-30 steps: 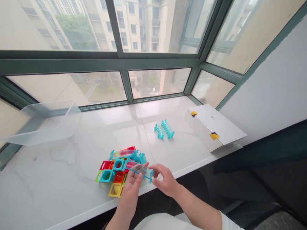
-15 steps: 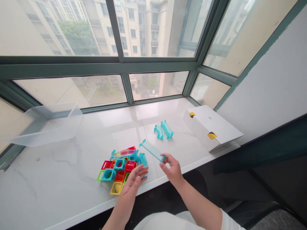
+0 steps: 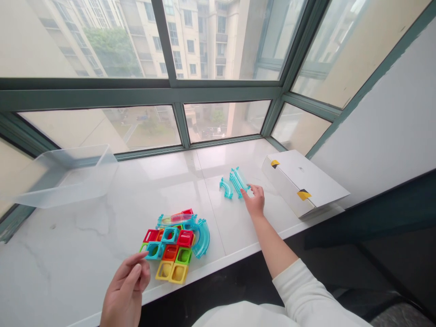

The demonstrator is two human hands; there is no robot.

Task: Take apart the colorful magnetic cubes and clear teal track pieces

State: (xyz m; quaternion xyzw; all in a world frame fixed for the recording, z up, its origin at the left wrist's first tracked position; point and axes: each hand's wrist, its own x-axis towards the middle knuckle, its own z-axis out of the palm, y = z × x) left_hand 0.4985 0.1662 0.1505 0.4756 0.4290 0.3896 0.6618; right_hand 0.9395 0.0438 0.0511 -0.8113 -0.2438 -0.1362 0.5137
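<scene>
My right hand grips the near end of a straight translucent blue track piece between thumb and fingers. The piece lies alongside another straight blue track piece. Just left of these is a short curved blue track piece. At the lower left, my left hand appears empty, its index finger stretched out and the other fingers partly curled. It is nearest to a pile of square coloured blocks with round openings. A larger curved blue track piece rests at the pile's right side, and a clear track piece lies across its back.
A clear plastic bin stands at the left by the window. The white box with yellow-black tabs is at the right against the wall. The white marble-patterned sill ends at a front edge close to my body.
My right hand has carried the straight track piece up and right, beside the other straight one. My left hand has moved left, from the pile's right side to its left.
</scene>
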